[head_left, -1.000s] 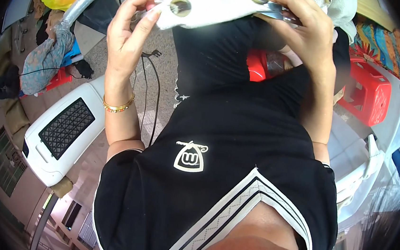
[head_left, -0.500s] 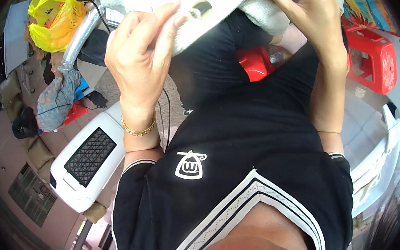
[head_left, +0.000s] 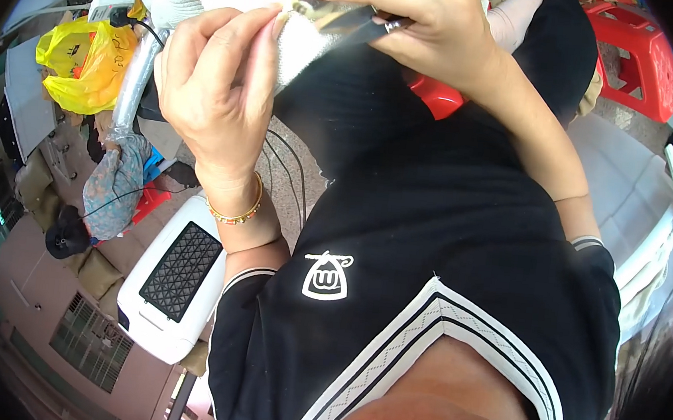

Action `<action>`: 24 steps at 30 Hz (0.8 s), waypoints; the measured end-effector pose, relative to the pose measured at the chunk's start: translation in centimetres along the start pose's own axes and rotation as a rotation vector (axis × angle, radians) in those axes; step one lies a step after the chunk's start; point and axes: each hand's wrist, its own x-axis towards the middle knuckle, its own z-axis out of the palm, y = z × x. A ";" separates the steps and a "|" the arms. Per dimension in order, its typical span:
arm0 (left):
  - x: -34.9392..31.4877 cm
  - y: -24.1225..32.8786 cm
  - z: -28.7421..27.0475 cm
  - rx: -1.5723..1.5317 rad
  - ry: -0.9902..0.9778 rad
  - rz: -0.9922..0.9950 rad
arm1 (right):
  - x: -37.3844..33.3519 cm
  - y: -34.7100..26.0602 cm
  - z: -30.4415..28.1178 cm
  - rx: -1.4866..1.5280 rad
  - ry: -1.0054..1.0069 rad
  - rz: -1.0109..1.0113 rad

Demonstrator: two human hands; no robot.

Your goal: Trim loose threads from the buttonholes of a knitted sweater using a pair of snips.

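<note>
White knitted fabric (head_left: 302, 53) lies over my lap at the top of the view. My left hand (head_left: 214, 95), with a beaded bracelet at the wrist, has its thumb and fingers pinched together on the fabric's edge. Close by on the right, my right hand (head_left: 448, 32) reaches across with its fingers closed around a slim dark tool (head_left: 360, 31) with a shiny metal part. Motion blurs the tool, so its exact kind cannot be made out. Its tip side and the right fingertips come near a small pale-green spot beside the left fingertips.
A white case-like object with a black mesh panel (head_left: 181, 270) stands at the left. Beyond it are a yellow plastic bag (head_left: 85, 68), a patterned cloth bundle (head_left: 116, 191) and black cables (head_left: 296, 170). Red plastic stools (head_left: 645, 69) and a translucent bin (head_left: 623, 183) are at the right.
My right hand has moved left and down, bringing the dark tool close to my left fingertips. The left hand keeps its pinch and has shifted slightly left and down in view.
</note>
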 end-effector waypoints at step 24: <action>0.6 0.1 1.9 -0.262 0.011 -0.056 | 0.8 -1.9 -1.7 0.127 -0.035 0.199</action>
